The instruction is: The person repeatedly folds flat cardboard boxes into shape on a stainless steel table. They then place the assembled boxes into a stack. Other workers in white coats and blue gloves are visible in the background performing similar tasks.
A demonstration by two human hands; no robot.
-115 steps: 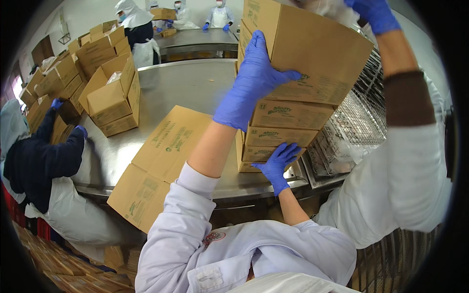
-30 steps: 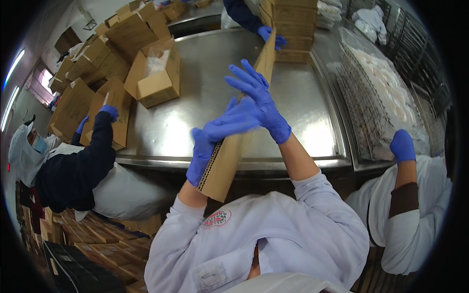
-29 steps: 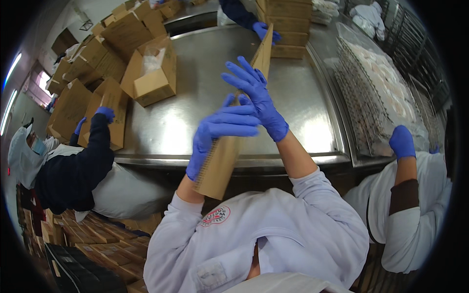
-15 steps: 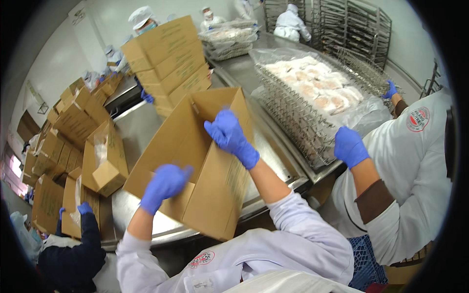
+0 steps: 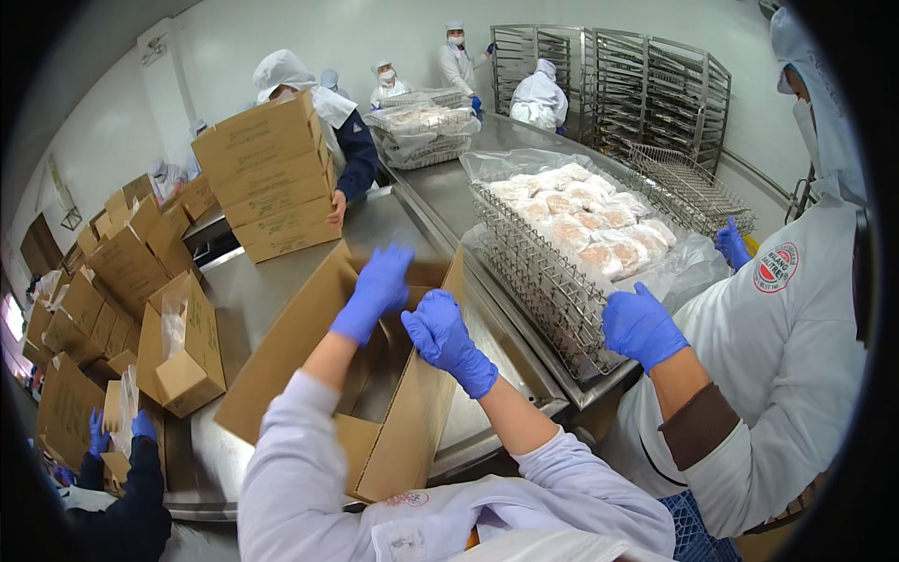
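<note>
A tall-sided open cardboard box (image 5: 412, 421) stands tilted in front of me at the edge of the steel table, its top facing me. My left hand (image 5: 373, 298), blue-gloved, reaches over the opening toward the far end. Its fingers are smeared by motion. My right hand (image 5: 451, 345), gloved alike, is curled closed at the top edge of the box's right wall. Whether anything small sits inside that fist is hidden. Part of the box's inside shows between my arms.
A wire basket (image 5: 534, 272) of bagged pale round food stands to the right, a co-worker's gloved hand (image 5: 641, 326) beside it. Stacked cartons (image 5: 272, 178) stand beyond my box, held by another person. An open carton (image 5: 183, 351) and many more crowd the left. Steel racks (image 5: 655, 84) stand behind.
My left hand moved up and across to the box's far end. My right hand slid nearer along the right wall. A person's bare hand now shows at the carton stack, which appears farther left.
</note>
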